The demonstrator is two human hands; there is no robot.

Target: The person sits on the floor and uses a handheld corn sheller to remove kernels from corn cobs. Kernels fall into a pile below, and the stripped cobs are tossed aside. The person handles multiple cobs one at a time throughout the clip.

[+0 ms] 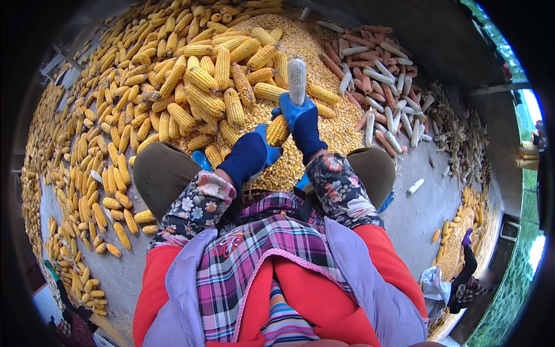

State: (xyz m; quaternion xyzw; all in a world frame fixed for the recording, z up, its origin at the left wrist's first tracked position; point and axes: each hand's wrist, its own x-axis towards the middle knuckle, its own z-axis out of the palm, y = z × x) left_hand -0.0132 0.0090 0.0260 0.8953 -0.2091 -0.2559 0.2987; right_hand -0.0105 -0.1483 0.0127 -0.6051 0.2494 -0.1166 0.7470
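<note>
My right hand [300,119], in a blue rubber-coated work glove, grips a bare white corncob [297,81] that stands up out of the fist. Close to its left, my left hand [253,152] in a matching glove holds an ear of yellow corn [278,130], with kernels on the part that shows. The upper end of that ear meets my right hand. Beneath both hands lies a heap of loose corn kernels [284,167]. Unshelled ears [201,99] are piled just beyond and to the left of my hands.
Red and white stripped cobs [381,78] are heaped at the right, beside dry husks [459,126]. Many ears spread over the grey floor [130,271] at the left. One person [468,290] is at the lower right by a white sack [433,284], another [76,321] at the lower left.
</note>
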